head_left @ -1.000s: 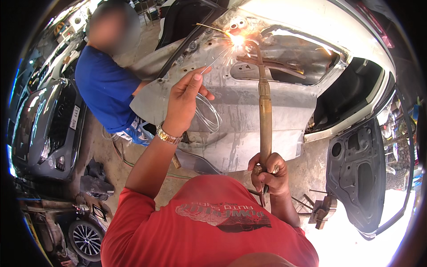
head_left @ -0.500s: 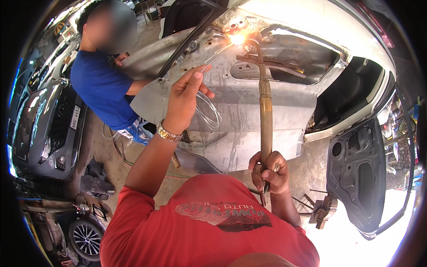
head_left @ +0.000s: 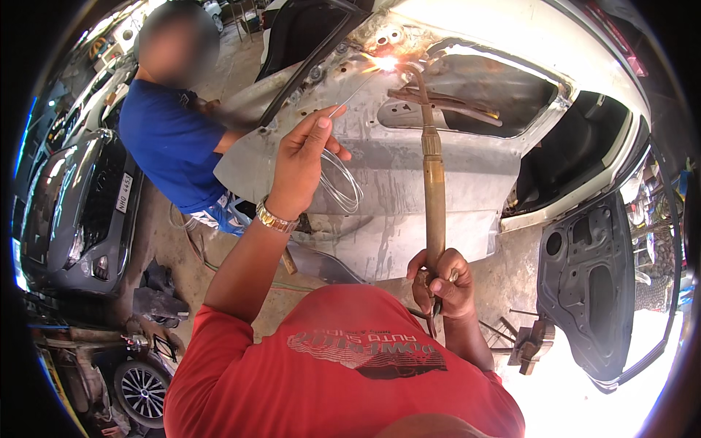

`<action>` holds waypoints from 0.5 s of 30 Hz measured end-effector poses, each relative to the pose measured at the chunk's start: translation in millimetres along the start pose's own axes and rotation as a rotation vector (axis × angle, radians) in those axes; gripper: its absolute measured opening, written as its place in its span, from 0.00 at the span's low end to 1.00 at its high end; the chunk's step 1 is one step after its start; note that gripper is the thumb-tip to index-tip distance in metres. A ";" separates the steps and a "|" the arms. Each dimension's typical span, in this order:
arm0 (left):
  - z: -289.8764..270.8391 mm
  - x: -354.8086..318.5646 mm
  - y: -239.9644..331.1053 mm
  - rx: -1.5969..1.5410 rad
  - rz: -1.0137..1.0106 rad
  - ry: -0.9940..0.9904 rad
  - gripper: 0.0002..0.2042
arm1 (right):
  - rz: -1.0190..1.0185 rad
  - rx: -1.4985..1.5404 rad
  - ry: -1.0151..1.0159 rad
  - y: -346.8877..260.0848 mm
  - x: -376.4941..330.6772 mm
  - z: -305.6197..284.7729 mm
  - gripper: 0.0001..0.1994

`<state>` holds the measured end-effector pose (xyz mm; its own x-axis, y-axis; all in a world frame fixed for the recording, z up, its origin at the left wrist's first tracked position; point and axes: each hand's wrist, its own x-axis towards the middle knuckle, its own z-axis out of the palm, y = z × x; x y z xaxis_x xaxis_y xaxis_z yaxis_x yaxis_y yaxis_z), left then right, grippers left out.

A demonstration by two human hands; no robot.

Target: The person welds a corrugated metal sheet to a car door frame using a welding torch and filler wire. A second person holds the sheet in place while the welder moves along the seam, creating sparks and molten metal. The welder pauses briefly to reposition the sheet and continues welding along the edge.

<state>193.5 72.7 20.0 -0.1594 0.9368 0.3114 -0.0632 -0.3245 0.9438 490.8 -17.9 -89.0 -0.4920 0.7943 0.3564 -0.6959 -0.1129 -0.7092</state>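
Note:
My right hand [head_left: 443, 283] grips the lower end of a long brass welding torch [head_left: 434, 182]. Its bent tip reaches up to a bright flame [head_left: 385, 63] on a bare metal car door panel [head_left: 409, 182]. My left hand [head_left: 303, 162] is raised in front of the panel and pinches a thin filler wire [head_left: 340, 182], with a loop of it hanging below my fingers and its straight end pointing toward the flame. A gold watch [head_left: 275, 218] is on my left wrist. I wear a red shirt.
A person in a blue shirt [head_left: 171, 142] stands at the left, holding the panel's edge. A grey car [head_left: 69, 212] is parked far left. A white car body [head_left: 569, 95] and a detached dark door [head_left: 595, 285] are at the right. A wheel [head_left: 142, 390] lies bottom left.
The flame throws fewer sparks than a second ago. The person in blue has leaned a little toward the panel. My hands have stayed nearly in place.

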 end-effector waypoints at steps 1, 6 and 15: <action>0.4 -0.1 0.1 -0.001 0.001 0.003 0.22 | 0.001 -0.013 -0.003 0.5 -0.5 -0.8 0.11; -1.0 1.8 -0.4 0.009 -0.002 0.002 0.22 | -0.007 0.001 -0.003 0.9 0.7 0.3 0.10; -0.7 1.6 0.0 0.000 -0.014 0.010 0.22 | -0.007 0.028 0.012 1.8 3.5 3.0 0.12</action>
<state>192.5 74.1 20.4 -0.1688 0.9400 0.2966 -0.0656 -0.3109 0.9482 486.3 -17.2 -87.2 -0.4810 0.8022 0.3536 -0.7137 -0.1241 -0.6894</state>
